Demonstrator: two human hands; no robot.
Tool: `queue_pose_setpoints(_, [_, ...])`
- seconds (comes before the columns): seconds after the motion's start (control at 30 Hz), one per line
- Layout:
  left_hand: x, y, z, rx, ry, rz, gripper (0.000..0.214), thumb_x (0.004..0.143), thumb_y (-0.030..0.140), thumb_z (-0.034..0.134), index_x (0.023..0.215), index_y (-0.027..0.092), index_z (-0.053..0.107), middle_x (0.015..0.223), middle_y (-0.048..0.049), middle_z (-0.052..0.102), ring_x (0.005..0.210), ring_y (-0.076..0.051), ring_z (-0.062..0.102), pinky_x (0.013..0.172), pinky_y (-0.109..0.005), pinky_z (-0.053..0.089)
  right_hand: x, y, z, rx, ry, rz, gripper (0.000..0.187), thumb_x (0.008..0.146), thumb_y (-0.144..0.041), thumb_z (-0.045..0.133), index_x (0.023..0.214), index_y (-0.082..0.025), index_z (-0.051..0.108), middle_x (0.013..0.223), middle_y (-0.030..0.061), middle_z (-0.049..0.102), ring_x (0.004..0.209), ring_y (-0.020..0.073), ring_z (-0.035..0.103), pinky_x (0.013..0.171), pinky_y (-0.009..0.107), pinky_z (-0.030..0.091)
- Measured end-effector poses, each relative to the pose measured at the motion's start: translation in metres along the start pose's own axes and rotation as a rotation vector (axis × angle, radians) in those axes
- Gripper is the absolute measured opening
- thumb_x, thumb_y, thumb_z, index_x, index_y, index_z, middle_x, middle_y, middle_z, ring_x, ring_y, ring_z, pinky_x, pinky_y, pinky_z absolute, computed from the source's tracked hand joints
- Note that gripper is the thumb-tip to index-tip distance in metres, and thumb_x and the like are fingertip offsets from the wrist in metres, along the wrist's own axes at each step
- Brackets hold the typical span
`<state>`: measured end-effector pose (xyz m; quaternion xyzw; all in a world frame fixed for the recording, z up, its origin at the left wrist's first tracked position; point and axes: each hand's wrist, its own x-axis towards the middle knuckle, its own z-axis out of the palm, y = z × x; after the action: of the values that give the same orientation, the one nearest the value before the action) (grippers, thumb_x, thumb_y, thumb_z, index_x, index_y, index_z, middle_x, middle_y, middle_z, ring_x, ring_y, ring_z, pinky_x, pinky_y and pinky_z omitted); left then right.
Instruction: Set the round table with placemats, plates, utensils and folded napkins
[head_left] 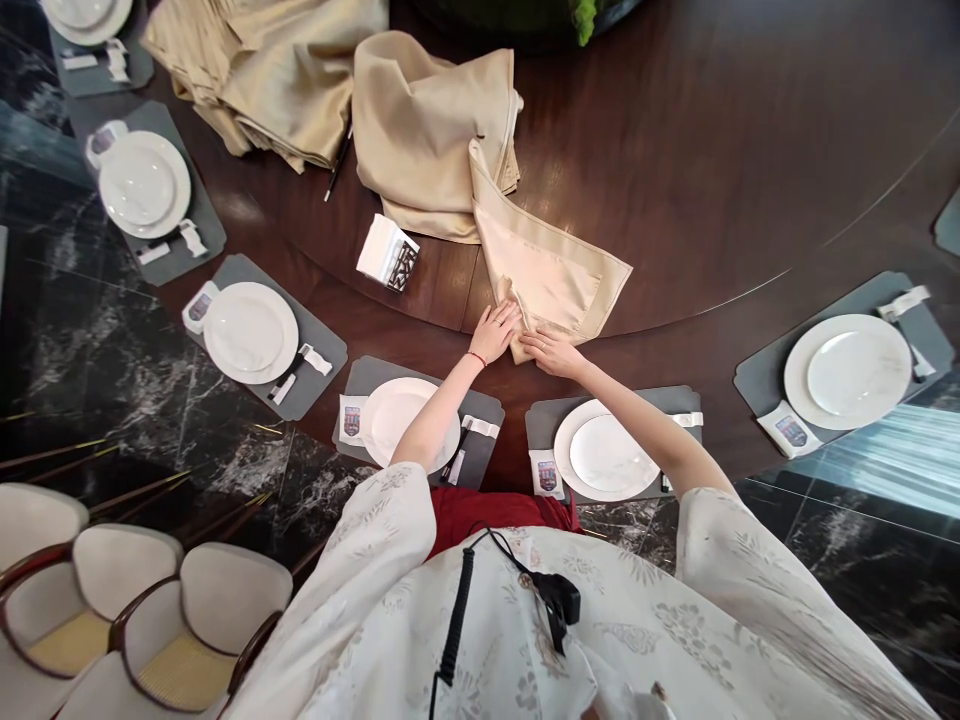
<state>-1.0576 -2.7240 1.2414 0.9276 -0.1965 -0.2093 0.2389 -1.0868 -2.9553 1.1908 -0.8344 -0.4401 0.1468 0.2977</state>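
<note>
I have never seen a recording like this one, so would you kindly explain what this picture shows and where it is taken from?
No machine is involved here. The arms belong to a person, and the picture comes from a camera worn on their head, looking forward and down, so their patterned sleeves show at the bottom. Their left hand and right hand rest on a corner of a beige satin napkin, and neither clearly grips it. It lies on a round dark wooden table, with a pile of similar cloth just beyond it and a black pen beside that pile. Around the table edge, white plates sit on grey place mats.
</note>
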Motion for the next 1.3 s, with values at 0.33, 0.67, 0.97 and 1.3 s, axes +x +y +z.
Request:
queue_pose_setpoints(0.33, [0.007, -0.017, 0.002, -0.011, 0.016, -0.021, 0.048, 0.099, 0.028, 0.043, 0.142, 0.017, 0.061, 0.164, -0.0093, 0.042, 0.157, -0.023, 0.032, 0.132, -0.050, 0.017, 0.013, -0.002, -0.005, -0.018, 0.000, 0.018, 0.036, 0.095, -0.010, 0.045, 0.123, -0.015, 0.068, 0.145, 0.0169, 0.062, 0.143, 0.0291, 0.051, 0.120, 0.056, 0.041])
queue_pose_setpoints(0.67, [0.008, -0.028, -0.010, -0.098, -0.102, 0.056, 0.078, 0.077, 0.059, 0.078, 0.144, 0.021, 0.062, 0.168, -0.0115, 0.031, 0.160, -0.030, 0.025, 0.132, -0.054, 0.007, 0.059, 0.000, -0.058, 0.188, -0.128, 0.452, 0.029, 0.088, -0.019, 0.049, 0.107, -0.014, 0.071, 0.101, 0.0150, 0.076, 0.096, 0.0285, 0.069, 0.089, 0.040, 0.054])
queue_pose_setpoints(0.97, [0.013, -0.025, 0.003, -0.175, -0.024, -0.033, 0.059, 0.099, 0.036, 0.047, 0.157, 0.021, 0.046, 0.165, -0.0074, 0.040, 0.158, -0.021, 0.030, 0.133, -0.049, 0.010, 0.072, 0.005, -0.070, -0.044, -0.106, 0.295, 0.045, 0.092, -0.025, 0.051, 0.134, -0.009, 0.051, 0.125, 0.0238, 0.065, 0.116, 0.0368, 0.060, 0.099, 0.051, 0.047])
queue_pose_setpoints(1.3, [0.016, -0.022, 0.006, -0.209, 0.039, -0.070, 0.062, 0.094, 0.019, 0.038, 0.156, 0.013, 0.041, 0.160, -0.0096, 0.048, 0.152, -0.019, 0.041, 0.132, -0.044, 0.017, 0.066, 0.019, -0.055, -0.127, -0.146, -0.053, 0.029, 0.094, -0.022, 0.048, 0.115, -0.012, 0.065, 0.117, 0.0211, 0.068, 0.116, 0.0335, 0.060, 0.101, 0.049, 0.045])
